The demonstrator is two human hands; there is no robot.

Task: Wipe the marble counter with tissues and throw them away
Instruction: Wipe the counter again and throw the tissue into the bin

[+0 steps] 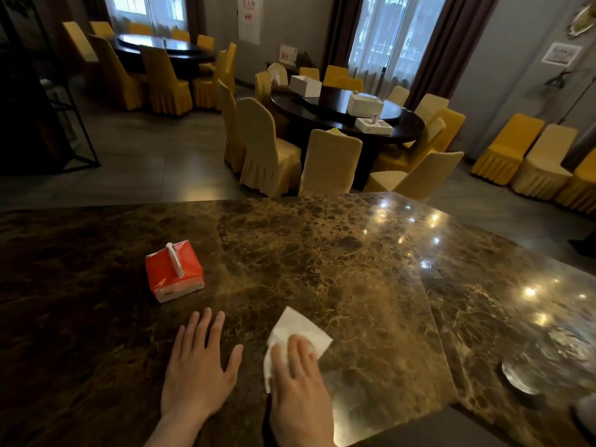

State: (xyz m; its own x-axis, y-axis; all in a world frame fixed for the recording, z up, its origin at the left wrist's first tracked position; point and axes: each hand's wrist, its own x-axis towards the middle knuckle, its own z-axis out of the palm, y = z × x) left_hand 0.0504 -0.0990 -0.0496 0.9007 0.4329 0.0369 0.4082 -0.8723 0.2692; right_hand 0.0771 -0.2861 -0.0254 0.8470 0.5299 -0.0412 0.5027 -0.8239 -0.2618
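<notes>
A dark brown marble counter [322, 259] fills the lower half of the view. My right hand [298, 385] lies flat on a white tissue [298, 327], pressing it onto the marble near the front edge. The tissue spreads out ahead of and to the left of my fingers. My left hand [198, 366] rests palm down on the bare marble just left of the tissue, fingers spread, holding nothing. A red tissue pack [174, 272] with a white tissue poking from its top stands on the counter beyond my left hand.
A glass ashtray [522, 379] sits on the counter at the right. Beyond the counter stands a round dark dining table [348, 117] with white boxes, ringed by yellow-covered chairs [267, 150]. A second table with chairs is at the far left.
</notes>
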